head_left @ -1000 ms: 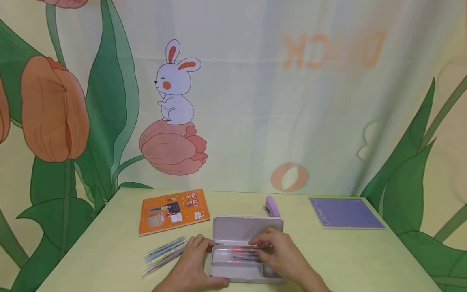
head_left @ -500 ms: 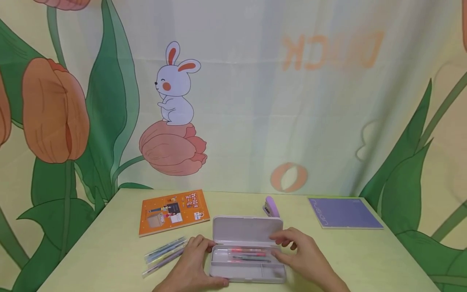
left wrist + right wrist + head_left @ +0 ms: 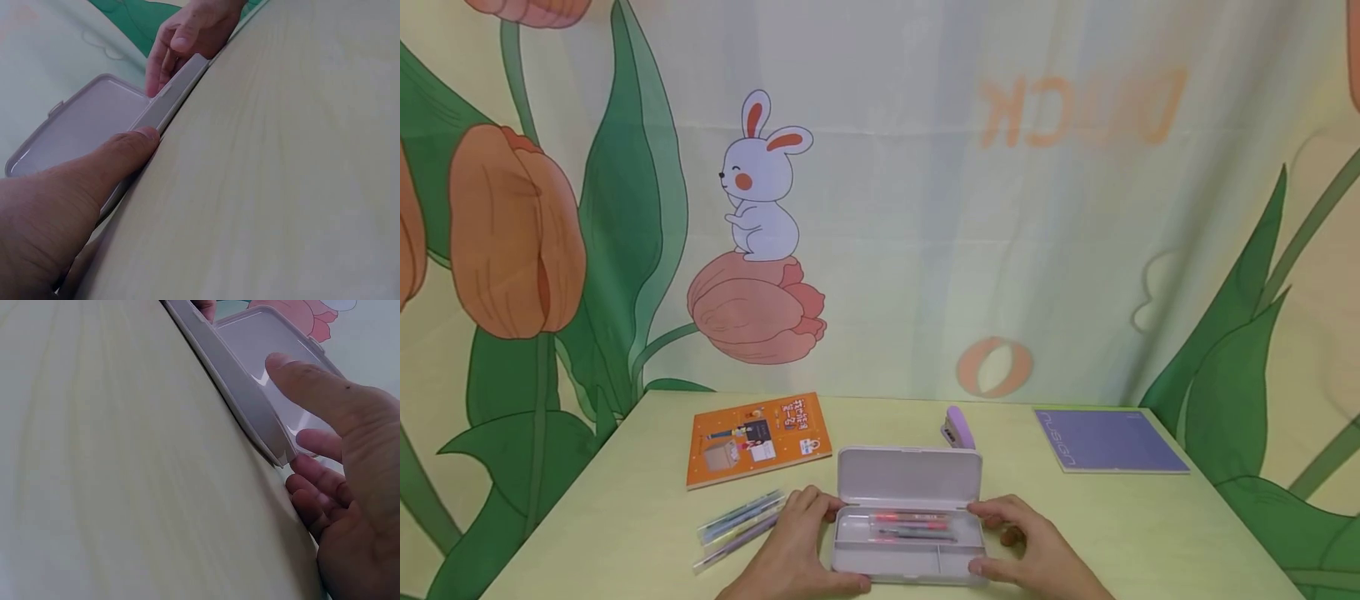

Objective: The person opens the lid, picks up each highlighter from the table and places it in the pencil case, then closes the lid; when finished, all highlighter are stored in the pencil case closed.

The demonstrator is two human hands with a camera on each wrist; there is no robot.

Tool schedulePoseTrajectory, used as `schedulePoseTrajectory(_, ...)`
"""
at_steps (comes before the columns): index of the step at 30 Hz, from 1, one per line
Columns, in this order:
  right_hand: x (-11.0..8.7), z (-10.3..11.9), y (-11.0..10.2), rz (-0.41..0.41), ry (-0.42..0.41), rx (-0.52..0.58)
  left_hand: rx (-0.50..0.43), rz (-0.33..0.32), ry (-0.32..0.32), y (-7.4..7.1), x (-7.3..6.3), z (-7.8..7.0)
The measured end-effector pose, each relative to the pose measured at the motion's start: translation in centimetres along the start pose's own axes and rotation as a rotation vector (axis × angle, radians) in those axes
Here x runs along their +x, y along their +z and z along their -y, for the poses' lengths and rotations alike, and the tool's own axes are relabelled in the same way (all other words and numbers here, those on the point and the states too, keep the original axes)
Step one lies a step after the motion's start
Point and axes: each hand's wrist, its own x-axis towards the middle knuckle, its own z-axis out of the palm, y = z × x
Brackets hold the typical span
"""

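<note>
A pale grey-lilac pencil case (image 3: 886, 560) lies on the table in the head view, its lid (image 3: 910, 477) raised at the back. Several pens (image 3: 914, 527), some with red parts, lie in its long rear compartment. My left hand (image 3: 793, 542) holds the case's left end, thumb along the front edge and fingers at the back corner. At the right end is my right hand (image 3: 1033, 546), thumb and forefinger spread beside the case. In the right wrist view that thumb (image 3: 306, 381) stands off the rim, while the other fingers bend loosely near the corner.
Several clear-barrelled pens (image 3: 739, 529) lie left of my left hand. Behind are an orange book (image 3: 760, 439) at left, a purple stapler (image 3: 957, 427) behind the lid, and a blue-purple notebook (image 3: 1112, 440) at right. A printed curtain (image 3: 887, 208) hangs behind the table.
My right hand has let go of the pens in the rear compartment and moved right, out to the case's right end. The left hand has stayed on the left end.
</note>
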Motion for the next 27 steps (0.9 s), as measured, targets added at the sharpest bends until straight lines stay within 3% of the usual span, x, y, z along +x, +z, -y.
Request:
schedulePoseTrajectory(12, 0.2, -0.7, 0.0, 0.035, -0.128, -0.087, 0.027, -0.010, 0.005, -0.4, 0.2, -0.4)
schedulePoseTrajectory(18, 0.2, -0.6, -0.3, 0.051, -0.094, -0.079, 0.072, 0.019, -0.014, -1.1, 0.3, -1.9)
schedulePoseTrajectory(23, 0.0, -0.7, -0.3, 0.055, -0.074, -0.036, 0.035, 0.049, -0.040, -2.4, 0.3, -2.8)
schedulePoseTrajectory(27, -0.2, -0.7, -0.2, 0.059, -0.039, -0.031, 0.006, 0.015, -0.021, -3.9, 0.0, -3.1)
